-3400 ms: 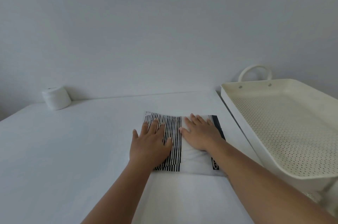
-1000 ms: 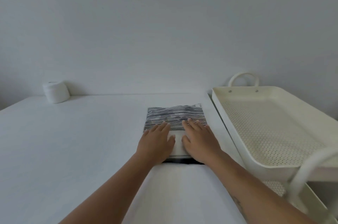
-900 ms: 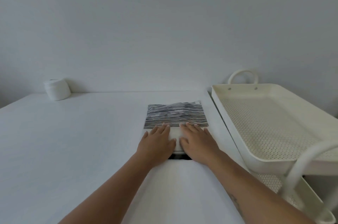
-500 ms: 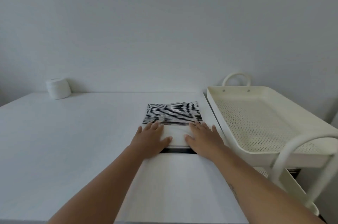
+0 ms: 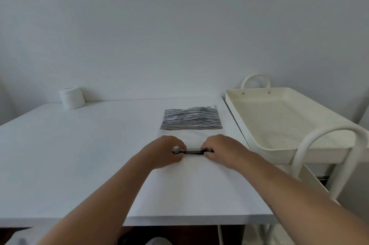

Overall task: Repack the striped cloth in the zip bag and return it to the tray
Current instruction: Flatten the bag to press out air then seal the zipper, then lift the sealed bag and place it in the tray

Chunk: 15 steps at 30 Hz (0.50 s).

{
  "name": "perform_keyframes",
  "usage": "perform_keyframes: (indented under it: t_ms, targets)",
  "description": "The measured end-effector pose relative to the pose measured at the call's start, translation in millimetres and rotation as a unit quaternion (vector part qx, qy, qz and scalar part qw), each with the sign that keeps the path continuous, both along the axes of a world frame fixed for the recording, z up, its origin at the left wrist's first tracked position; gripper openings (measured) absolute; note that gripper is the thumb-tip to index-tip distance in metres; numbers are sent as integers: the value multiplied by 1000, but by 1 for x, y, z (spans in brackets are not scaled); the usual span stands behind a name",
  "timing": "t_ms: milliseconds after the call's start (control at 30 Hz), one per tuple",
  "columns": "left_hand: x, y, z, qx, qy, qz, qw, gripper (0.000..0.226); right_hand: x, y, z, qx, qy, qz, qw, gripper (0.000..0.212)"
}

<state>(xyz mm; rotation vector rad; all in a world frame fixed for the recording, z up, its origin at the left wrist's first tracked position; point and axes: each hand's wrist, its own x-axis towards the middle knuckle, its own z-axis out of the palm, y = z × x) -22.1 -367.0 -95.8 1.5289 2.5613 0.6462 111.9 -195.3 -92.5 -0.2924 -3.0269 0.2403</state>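
The black-and-white striped cloth [image 5: 191,118] lies folded inside the far half of a clear zip bag [image 5: 192,138] on the white table [image 5: 79,144]. The bag's near end is a dark zip strip [image 5: 192,151]. My left hand [image 5: 163,152] pinches the strip's left end and my right hand [image 5: 219,149] pinches its right end, fingers curled over it. The cream perforated tray [image 5: 279,124] stands to the right of the table, with nothing visible in it.
A white cylindrical jar [image 5: 71,98] sits at the table's far left by the wall. The tray tops a cart with looped handles [image 5: 319,144] and a lower shelf [image 5: 311,176]. The table's front edge [image 5: 179,220] is close to me.
My hands slid back from lying flat on the bag to its near end and curled onto the zip strip. The striped cloth now shows fully uncovered.
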Motion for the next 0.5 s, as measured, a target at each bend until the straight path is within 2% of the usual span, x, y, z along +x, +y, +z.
perform_keyframes:
  t_ms: [100, 200, 333, 433, 500]
  targets:
    - [9, -1, -1, 4, 82, 3, 997, 21, 2, -6, -3, 42, 25, 1, 999, 25]
    - [8, 2, 6, 35, 122, 8, 992, 16, 0, -6, 2, 25, 58, -14, 998, 20]
    - [-1, 10, 39, 84, 99, 9, 992, 10, -6, 1, 30, -27, 82, -12, 996, 7]
    - [-14, 21, 76, 73, 60, 8, 995, 6, -16, 11, 62, -60, 116, -30, 991, 11]
    - [-24, 29, 106, 40, 64, -5, 997, 8, -24, 19, 90, -82, 130, -39, 987, 11]
